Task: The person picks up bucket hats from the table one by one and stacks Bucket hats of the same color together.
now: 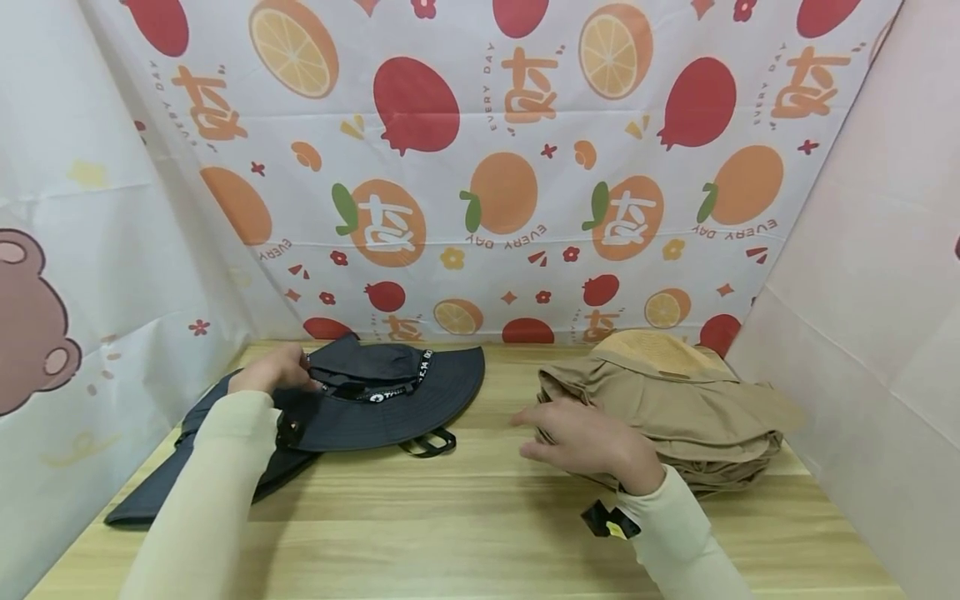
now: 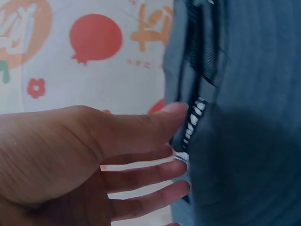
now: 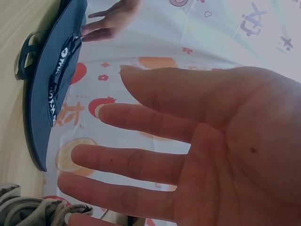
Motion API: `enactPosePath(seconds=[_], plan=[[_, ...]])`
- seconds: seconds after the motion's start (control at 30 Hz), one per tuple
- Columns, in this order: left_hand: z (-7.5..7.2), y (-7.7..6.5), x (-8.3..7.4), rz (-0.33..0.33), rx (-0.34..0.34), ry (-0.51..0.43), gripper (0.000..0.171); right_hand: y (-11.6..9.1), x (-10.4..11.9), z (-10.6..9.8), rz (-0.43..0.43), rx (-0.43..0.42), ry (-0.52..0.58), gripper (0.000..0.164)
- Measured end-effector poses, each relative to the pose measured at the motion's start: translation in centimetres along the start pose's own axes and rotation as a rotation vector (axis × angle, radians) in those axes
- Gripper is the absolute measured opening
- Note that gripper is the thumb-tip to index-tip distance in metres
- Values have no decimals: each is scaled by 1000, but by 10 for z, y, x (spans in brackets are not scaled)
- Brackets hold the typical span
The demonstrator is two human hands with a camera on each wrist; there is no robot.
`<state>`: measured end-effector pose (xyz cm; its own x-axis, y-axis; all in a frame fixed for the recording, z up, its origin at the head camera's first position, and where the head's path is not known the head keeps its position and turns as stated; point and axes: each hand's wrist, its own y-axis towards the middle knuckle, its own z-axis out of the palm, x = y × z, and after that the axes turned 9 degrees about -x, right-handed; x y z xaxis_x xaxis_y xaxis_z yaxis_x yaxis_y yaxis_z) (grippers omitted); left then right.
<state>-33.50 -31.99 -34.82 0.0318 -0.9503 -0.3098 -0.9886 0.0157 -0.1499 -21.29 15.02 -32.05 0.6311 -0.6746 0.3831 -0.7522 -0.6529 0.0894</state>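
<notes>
A dark wide-brimmed hat [image 1: 390, 417] with a black-and-white lettered band lies on the left of the table, overlapping another dark hat [image 1: 142, 500] beneath it. My left hand [image 1: 273, 369] is at the left side of its crown; in the left wrist view the thumb and fairly straight fingers [image 2: 150, 174] reach the lettered band without visibly curling round it. To the right sits a pile of khaki hats [image 1: 667, 417], the top one with a yellowish mesh crown. My right hand [image 1: 588, 437] hovers at the pile's left side, its fingers [image 3: 136, 162] extended and holding nothing.
The wooden table [image 1: 420, 533] carries both groups of hats. A fruit-printed cloth [image 1: 495, 275] hangs behind it, with pale cloths at the left [image 1: 90, 333] and right [image 1: 862, 292]. A black strap loop [image 1: 435, 443] sticks out from under the dark brim.
</notes>
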Motion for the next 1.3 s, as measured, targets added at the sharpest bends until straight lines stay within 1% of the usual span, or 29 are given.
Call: enactPosePath(seconds=[0.1, 0.17, 0.27, 0.33, 0.4, 0.47, 0.6, 0.7, 0.8, 0.93, 1.0, 1.13, 1.3], plan=[[4, 0, 4, -68, 2, -38, 44, 1, -1, 0, -14, 7, 1, 39], [8, 1, 7, -97, -14, -48, 38, 1, -2, 1, -23, 12, -2, 40], [12, 4, 12, -89, -39, -44, 36, 2, -2, 1, -27, 16, -4, 40], [12, 1, 12, -84, -50, -51, 37, 3, -3, 2, -30, 21, -4, 40], [10, -6, 10, -53, -74, -65, 35, 4, -3, 3, -35, 24, -7, 40], [5, -14, 4, -13, -111, -85, 29, 5, -4, 4, -38, 27, -10, 40], [1, -23, -4, 112, -208, -82, 20, 6, -5, 4, -36, 24, -18, 40], [2, -29, -5, 161, -261, -83, 18, 6, -4, 3, -26, 26, -15, 41], [5, -36, -4, 228, -315, -95, 13, 6, -4, 3, -27, 27, -13, 41], [4, -49, -3, 308, -390, -106, 8, 7, -4, 3, -47, 30, -14, 41], [1, -58, -5, 338, -423, -104, 8, 7, -4, 3, -36, 38, -8, 41], [-8, -78, -14, 385, -460, -107, 13, 8, -5, 3, -18, 42, 1, 41], [-20, -103, -24, 415, -456, -117, 15, 9, -6, 4, -28, 28, -13, 40]])
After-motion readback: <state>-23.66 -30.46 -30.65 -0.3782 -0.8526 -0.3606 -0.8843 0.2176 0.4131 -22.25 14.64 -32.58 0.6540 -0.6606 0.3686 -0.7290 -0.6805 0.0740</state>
